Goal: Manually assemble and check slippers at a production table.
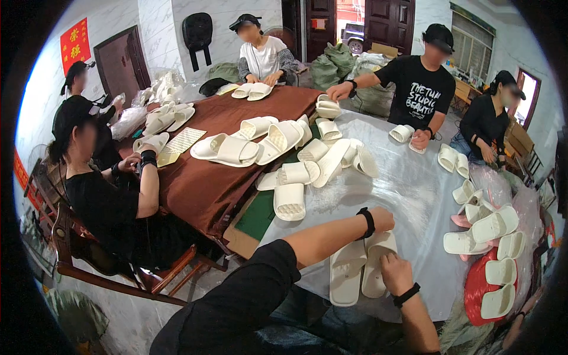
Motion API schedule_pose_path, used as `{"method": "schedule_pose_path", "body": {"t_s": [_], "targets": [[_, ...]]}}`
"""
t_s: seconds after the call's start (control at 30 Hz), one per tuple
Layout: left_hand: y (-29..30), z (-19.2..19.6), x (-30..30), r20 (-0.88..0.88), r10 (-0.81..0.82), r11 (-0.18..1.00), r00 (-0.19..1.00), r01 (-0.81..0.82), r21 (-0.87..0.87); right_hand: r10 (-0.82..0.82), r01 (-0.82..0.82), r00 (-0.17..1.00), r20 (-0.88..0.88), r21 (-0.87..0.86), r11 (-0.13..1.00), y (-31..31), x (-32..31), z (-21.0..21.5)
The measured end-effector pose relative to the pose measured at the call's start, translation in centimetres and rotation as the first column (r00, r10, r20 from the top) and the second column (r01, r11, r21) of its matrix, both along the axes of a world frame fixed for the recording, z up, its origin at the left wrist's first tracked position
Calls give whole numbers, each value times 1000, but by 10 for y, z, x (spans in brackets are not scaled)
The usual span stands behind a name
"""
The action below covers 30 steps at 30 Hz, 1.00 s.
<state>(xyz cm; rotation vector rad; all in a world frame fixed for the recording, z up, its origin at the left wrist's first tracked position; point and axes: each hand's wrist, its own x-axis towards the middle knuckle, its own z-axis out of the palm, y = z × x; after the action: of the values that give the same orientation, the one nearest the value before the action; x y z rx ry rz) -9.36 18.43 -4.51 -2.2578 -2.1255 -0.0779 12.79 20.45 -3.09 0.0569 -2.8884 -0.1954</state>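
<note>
A pair of cream slippers lies side by side in front of me, the left slipper (346, 277) and the right slipper (373, 278). My left hand (380, 220) is closed above the far end of the right slipper; its fingertips are hidden, so what it holds cannot be made out. Curled fingers of my right hand (396, 273) close on the right slipper's right side, near its strap. Both slippers rest on a table covered with clear plastic sheeting (408, 207).
More loose cream slippers (290, 201) lie ahead to my left, beside a brown cloth-covered table (195, 195). On the right, slippers (498, 222) lie on plastic and a red bag (479, 290). A co-worker's hand (341, 90) touches slippers across the table; other people sit around.
</note>
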Motion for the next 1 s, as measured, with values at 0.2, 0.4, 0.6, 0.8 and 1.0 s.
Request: {"method": "schedule_pose_path", "body": {"t_s": [0.2, 0.4, 0.6, 0.8, 1.0], "targets": [[-9, 0, -11, -25, -5, 998, 1000, 6, 59, -28, 27, 999, -29, -28, 999, -3, -8, -2], [-22, 11, -30, 192, 96, 976, 977, -130, 176, -49, 48, 998, -43, -28, 998, -8, -11, 0], [-35, 10, -17, 230, 81, 985, 970, -114, 131, -2, -1, 994, -112, -26, 1000, -9, -14, -1], [-29, 6, -20, 88, 69, 996, 994, -74, 58, -11, 10, 996, -94, -14, 1000, -12, -14, 1], [-34, 8, -19, 87, 143, 943, 986, -162, 291, 2, -10, 997, -82, -107, 994, -13, -8, 19]]}}
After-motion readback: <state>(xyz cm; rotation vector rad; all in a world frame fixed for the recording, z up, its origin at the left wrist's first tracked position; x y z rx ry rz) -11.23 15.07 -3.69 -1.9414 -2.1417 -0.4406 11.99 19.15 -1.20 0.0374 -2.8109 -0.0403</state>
